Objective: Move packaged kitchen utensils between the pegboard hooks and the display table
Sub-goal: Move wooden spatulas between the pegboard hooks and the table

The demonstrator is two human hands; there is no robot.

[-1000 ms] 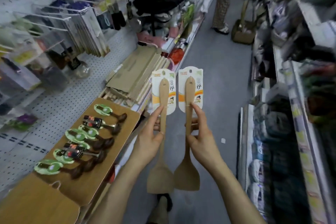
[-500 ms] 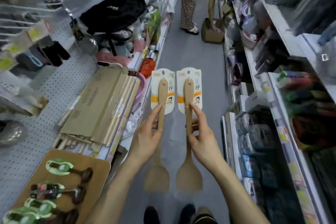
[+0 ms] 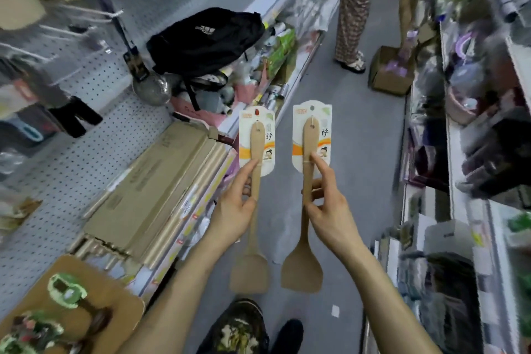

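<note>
I hold two packaged wooden spatulas upright over the aisle floor, blades down, white-and-orange cards at the top. My left hand [image 3: 234,210] pinches the handle of the left spatula [image 3: 253,198]. My right hand [image 3: 327,210] pinches the handle of the right spatula [image 3: 306,198]. The two hang side by side, a small gap between them. The white pegboard [image 3: 86,112] with its metal hooks [image 3: 86,13] runs along my left. The wooden display table [image 3: 94,290] at the lower left carries packaged dark spoons on green cards [image 3: 67,293].
Flat brown cartons [image 3: 152,190] and a black backpack [image 3: 207,40] lie on the left shelf. A person in patterned trousers [image 3: 352,17] stands up the aisle beside a cardboard box [image 3: 390,72]. Stocked shelves [image 3: 474,152] line the right side. My shoes [image 3: 287,333] show below.
The view has swung up and along the aisle, so the display table slid to the lower left corner. Both spatulas stay in my hands, now a little further apart.
</note>
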